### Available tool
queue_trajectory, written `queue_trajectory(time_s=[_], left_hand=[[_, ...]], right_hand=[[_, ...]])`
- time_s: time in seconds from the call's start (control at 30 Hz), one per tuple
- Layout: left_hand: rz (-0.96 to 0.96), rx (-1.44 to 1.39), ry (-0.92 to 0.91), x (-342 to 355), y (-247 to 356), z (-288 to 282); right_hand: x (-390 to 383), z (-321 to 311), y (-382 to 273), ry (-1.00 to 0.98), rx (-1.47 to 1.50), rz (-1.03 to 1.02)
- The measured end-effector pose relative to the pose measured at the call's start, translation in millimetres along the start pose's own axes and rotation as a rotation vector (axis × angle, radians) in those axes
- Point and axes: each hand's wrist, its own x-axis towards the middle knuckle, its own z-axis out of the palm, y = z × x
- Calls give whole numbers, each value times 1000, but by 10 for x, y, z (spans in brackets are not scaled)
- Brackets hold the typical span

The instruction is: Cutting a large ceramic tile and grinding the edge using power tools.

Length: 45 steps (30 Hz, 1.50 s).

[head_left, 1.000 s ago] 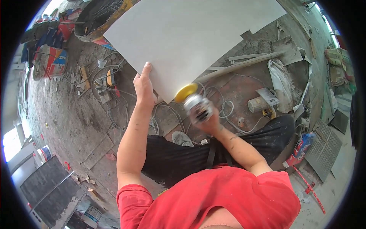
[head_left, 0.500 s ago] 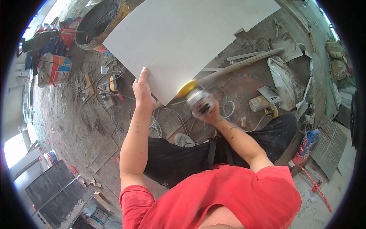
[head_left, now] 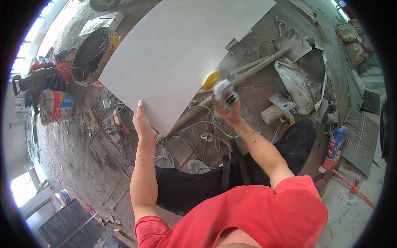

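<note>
A large pale tile sheet (head_left: 161, 62) slants away from me, with a notch in its right edge. My left hand (head_left: 144, 124) grips its near left edge, the thumb on top and the fingers underneath. In my right hand (head_left: 230, 115) is an angle grinder (head_left: 225, 93) with a silver body, blurred by motion. Its yellow disc (head_left: 211, 79) meets the sheet's right edge, and pale dust hangs just beyond it. Under the near corner of the sheet runs a long dusty pole (head_left: 256, 66).
Loose cables (head_left: 182, 138) coil on the floor below the sheet. At the left stand a dark-lined bucket (head_left: 111, 41) and a paint bucket (head_left: 56, 105). A dusty white sack (head_left: 295, 84) and a capped cylinder (head_left: 271, 115) lie at the right, near a perforated panel (head_left: 360, 144).
The grinder has moved up along the sheet's right edge, away from the near corner. In the picture, the sheet and my left hand sit lower and further left.
</note>
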Motion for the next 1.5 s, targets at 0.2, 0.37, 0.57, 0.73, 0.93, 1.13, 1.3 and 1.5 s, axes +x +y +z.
queue_trajectory(time_s=[0.2, 0.37, 0.57, 0.73, 0.93, 1.13, 1.3, 1.5], left_hand=[[19, 20, 2, -18, -4, 16], [14, 3, -3, -37, -31, 98], [36, 11, 10, 3, -34, 29], [27, -13, -25, -5, -48, 26], [67, 29, 21, 10, -14, 13], [12, 12, 14, -2, -13, 27], [52, 15, 21, -37, 4, 52], [81, 10, -38, -69, 34, 58]], right_hand=[[-111, 182, -67, 77, 659, 407], [-184, 176, -132, -6, 67, 25], [266, -419, -488, 53, 16, 250], [125, -322, -956, -4, -11, 293], [391, -556, -1252, -25, -106, 374], [558, -734, -1235, -47, -163, 457], [501, -660, -1247, -62, -66, 373], [703, -843, -1052, 36, -26, 343]])
